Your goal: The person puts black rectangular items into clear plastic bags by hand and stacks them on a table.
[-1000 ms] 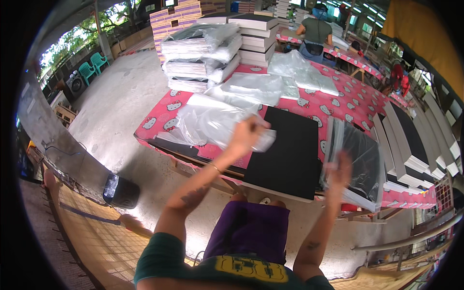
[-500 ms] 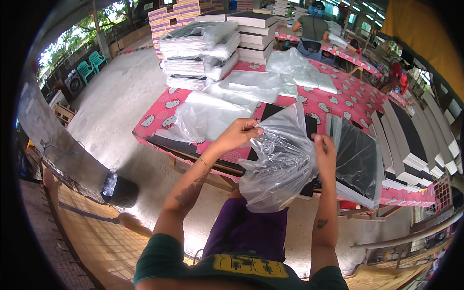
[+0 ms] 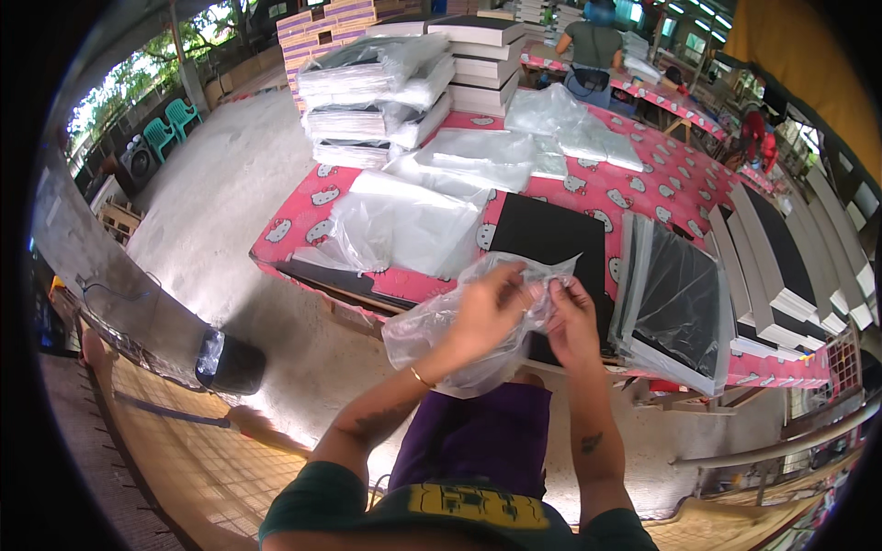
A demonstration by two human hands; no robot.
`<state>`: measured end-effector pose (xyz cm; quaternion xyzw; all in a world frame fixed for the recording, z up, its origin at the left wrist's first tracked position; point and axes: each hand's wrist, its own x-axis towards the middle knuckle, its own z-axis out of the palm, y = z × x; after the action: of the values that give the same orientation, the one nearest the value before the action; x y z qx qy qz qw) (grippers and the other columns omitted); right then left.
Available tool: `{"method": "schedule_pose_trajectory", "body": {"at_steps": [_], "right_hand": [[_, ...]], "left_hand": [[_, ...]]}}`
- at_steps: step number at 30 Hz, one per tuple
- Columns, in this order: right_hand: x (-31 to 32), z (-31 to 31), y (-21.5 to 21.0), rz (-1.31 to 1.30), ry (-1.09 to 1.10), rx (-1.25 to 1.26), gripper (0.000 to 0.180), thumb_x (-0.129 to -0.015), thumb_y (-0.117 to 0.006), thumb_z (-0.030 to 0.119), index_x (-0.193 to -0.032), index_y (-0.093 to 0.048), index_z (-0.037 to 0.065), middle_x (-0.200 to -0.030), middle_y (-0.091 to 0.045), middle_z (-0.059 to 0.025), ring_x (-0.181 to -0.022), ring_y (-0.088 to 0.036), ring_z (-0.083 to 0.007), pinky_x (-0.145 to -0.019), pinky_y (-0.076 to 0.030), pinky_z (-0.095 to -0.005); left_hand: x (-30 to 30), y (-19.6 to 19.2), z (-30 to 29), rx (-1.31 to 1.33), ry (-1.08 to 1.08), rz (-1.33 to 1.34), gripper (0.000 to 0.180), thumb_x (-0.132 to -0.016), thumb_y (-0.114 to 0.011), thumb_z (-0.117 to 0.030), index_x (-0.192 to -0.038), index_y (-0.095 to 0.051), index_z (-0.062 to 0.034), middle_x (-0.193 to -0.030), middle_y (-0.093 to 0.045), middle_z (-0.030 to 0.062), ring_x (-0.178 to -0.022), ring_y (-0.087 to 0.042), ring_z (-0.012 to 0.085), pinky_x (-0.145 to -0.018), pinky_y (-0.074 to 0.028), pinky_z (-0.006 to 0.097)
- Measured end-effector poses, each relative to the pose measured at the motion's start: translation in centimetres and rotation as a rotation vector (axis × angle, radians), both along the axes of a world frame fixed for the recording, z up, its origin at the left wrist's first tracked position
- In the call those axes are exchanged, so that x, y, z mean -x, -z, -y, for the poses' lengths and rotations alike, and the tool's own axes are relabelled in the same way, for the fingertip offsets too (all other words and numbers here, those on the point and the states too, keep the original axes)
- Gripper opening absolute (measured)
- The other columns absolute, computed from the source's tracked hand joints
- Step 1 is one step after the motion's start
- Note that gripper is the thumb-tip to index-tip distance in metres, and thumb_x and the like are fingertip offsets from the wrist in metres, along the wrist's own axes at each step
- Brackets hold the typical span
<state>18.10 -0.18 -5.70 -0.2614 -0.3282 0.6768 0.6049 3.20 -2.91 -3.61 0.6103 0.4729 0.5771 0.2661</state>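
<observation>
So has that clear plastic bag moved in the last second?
Yes. The clear plastic bag came off the pink table toward the person, now held up by both hands before the black board.

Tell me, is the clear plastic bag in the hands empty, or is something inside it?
Empty, as far as visible: the clear plastic bag hangs crumpled, and nothing solid shows through it. Both hands pinch its upper edge.

The bag (image 3: 459, 321) is a clear, thin plastic one, crumpled and wrinkled. It is held up in the air at the center of the frame, its top edge pinched between both hands, the rest hanging down to the lower left. Its top overlaps the black board (image 3: 548, 241) behind it.
</observation>
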Motion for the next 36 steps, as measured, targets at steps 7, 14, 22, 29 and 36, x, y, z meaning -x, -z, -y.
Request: {"method": "schedule_pose_trajectory", "body": {"at_steps": [7,14,22,29,36], "right_hand": [[-0.7,2.5,0.7,-0.067,0.001,-0.207,0.004,-0.091,-0.059,0.007,-0.091,-0.055,0.005,-0.088,-0.062,-0.0035,-0.083,-0.061,-0.0131,-0.075,-0.051,-0.0286],[-0.9,3.8,-0.1,-0.035,-0.113,-0.049,0.03,-0.091,-0.058,0.012,-0.119,-0.049,0.005,-0.113,-0.057,-0.0081,-0.105,-0.057,-0.0185,-0.088,-0.049,-0.0374],[-7.8,2.8,-3.8,0.416,-0.288,-0.463,0.019,-0.085,-0.062,0.007,-0.104,-0.061,0.007,-0.086,-0.062,-0.0028,-0.082,-0.057,-0.0119,-0.071,-0.047,-0.0294],[-2.3,5.4,-9.7,1.614,-0.075,-0.867,0.023,-0.084,-0.062,0.024,-0.09,-0.068,0.002,-0.087,-0.057,-0.0141,-0.077,-0.061,-0.0342,-0.066,-0.048,-0.0413],[-12.3,2.6,-6.6,1.895,0.252,-0.369,0.035,-0.083,-0.063,0.038,-0.085,-0.071,0.003,-0.095,-0.062,-0.0186,-0.079,-0.064,-0.0372,-0.061,-0.048,-0.0409]], "left_hand": [[1.8,2.5,0.1,-0.234,0.01,-0.093,0.014,-0.088,-0.064,-0.011,-0.093,-0.061,0.002,-0.076,-0.061,0.0082,-0.07,-0.052,0.01,-0.061,-0.045,0.026],[2.5,0.8,0.3,-0.276,-0.097,-0.05,0.009,-0.088,-0.058,-0.007,-0.085,-0.054,0.0004,-0.073,-0.058,0.01,-0.064,-0.054,0.0156,-0.058,-0.042,0.028],[13.4,0.7,-0.3,0.123,0.405,0.089,0.014,-0.076,-0.066,0.001,-0.087,-0.061,-0.0046,-0.111,-0.06,0.0119,-0.098,-0.058,0.0243,-0.085,-0.046,0.037],[3.7,-4.0,1.2,-0.262,0.328,-0.976,0.019,-0.07,-0.067,-0.009,-0.086,-0.066,0.0023,-0.103,-0.058,0.0204,-0.083,-0.062,0.0318,-0.073,-0.052,0.038],[7.8,-5.0,1.5,-0.355,-0.155,-0.941,0.025,-0.082,-0.067,-0.024,-0.083,-0.064,0.0008,-0.106,-0.059,0.02,-0.098,-0.056,0.034,-0.081,-0.048,0.042]]}}
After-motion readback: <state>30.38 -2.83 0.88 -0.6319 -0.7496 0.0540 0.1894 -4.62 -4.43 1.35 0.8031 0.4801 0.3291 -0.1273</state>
